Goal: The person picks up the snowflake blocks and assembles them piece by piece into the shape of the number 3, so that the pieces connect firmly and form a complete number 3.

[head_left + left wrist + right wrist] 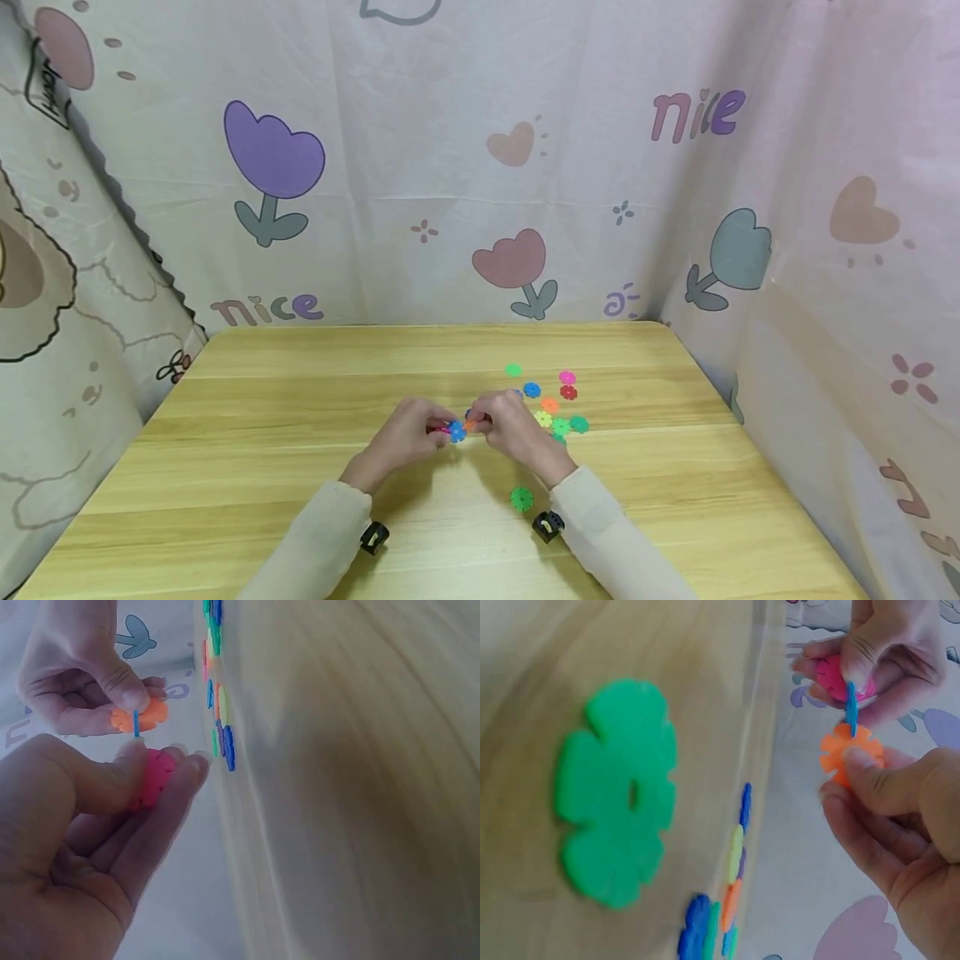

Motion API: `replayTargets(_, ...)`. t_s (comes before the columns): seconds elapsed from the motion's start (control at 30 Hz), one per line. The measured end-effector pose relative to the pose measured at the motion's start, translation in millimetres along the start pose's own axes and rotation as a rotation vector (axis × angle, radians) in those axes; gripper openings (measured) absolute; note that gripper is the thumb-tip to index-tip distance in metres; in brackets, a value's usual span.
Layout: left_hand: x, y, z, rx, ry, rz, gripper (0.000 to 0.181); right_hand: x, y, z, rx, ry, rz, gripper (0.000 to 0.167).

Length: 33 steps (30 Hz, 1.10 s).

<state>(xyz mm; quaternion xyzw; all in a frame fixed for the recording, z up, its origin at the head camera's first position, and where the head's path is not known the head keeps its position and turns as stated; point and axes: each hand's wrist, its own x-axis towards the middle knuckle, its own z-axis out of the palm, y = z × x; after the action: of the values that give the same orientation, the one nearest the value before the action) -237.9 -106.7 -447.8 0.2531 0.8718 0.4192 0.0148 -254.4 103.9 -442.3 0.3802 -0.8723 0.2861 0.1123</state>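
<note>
My left hand [405, 435] pinches a pink snowflake-shaped plastic disc [156, 778] between thumb and fingers. A blue disc [457, 432], seen edge-on in both wrist views, stands between the pink disc and an orange disc [834, 756]. The right hand [516, 427] grips that orange disc between its thumb and fingers. Blue and orange meet at their rims; in the wrist views their notches look interlocked. Left fingertips partly hide where the blue disc meets the pink one. Both hands are held above the table, close together.
Several loose discs in green, blue, red, yellow and orange lie beyond and right of the right hand, among them a pink disc [567, 377]. One green disc [522, 499] lies nearer, beside the right wrist. A printed curtain [420, 167] surrounds the wooden table [247, 467].
</note>
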Motion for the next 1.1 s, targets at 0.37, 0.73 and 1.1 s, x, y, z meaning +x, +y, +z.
replayTargets(0.37, -2.4, -5.4, -5.6, -0.079, -0.07, -0.034, 0.019, -4.1, 7.1, -4.5, 0.153, -0.045, 0.048, 0.01)
replayTargets(0.73, -2.1, -7.6, -4.8, -0.098, -0.107, 0.028, 0.022, -3.9, 11.8, -11.9, 0.248, -0.051, 0.097, 0.008)
replayTargets(1.1, -6.8, -13.1, -3.2, -0.092, -0.085, -0.058, 0.04, -3.7, 27.4, -11.4, 0.188, -0.085, 0.21, 0.012)
